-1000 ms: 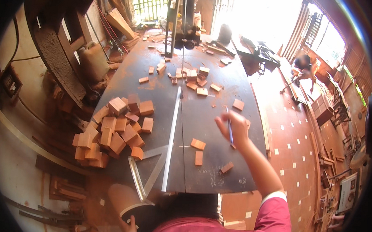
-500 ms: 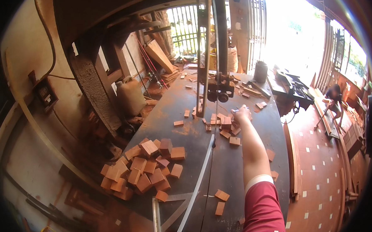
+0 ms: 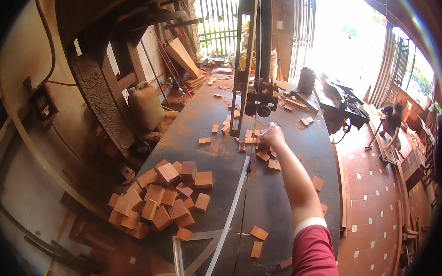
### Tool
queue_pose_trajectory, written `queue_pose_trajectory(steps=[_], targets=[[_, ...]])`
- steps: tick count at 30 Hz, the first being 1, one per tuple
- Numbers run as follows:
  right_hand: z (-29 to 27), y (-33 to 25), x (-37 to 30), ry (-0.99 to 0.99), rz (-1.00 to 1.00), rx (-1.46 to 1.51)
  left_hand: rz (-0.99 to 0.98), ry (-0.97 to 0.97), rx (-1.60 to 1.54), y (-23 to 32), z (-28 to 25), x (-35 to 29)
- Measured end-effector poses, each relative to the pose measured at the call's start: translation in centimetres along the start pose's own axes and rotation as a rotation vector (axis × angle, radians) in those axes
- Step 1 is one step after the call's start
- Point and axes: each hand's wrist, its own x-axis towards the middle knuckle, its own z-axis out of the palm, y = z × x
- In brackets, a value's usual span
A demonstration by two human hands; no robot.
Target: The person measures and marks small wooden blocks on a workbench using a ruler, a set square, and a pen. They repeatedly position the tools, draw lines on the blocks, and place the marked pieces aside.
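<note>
Small blocks [image 3: 263, 156] (clustered), saw guide [image 3: 261, 98] obstruct passage.

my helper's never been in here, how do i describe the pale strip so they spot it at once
On the big dark table, find the heap of wooden blocks at left. Right of it, the pale strip runs lengthwise, its far end towards the right hand. It is one long, straight bar, unlike the triangle beside its near end.
</note>
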Motion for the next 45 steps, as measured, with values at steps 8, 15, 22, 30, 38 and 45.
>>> queue_pose_trajectory(steps=[8,15,22,30,38,45], targets=[[1.2,-2.5,-2.1,-0.063,-0.206,-0.342,-0.049,-0.023,-0.073,-2.3,-2.3,-0.7],[5.0,2.5,1.1,0.089,-0.208,-0.274,-0.292,-0.063,-0.319,-13.9,-7.6,-5.1],[3.1,8.2,0.6,0.027,-0.32,-0.288,-0.141,-0.02,-0.243,-26.6,-6.7,-7.3],[-7.9,2.6,-20.6,-0.059,-0.566,0.154,0.307,0.318,0.164,-19.0,-6.6,-6.4],[-14.1,2.8,-41.8,-0.324,-0.434,0.299,0.094,0.244,0.781,-9.9,-3.8,-2.7],[-8.0,-4.5,-47.8,-0.212,-0.424,0.347,0.404,0.359,0.72,-14.3,-4.6,-1.0]])
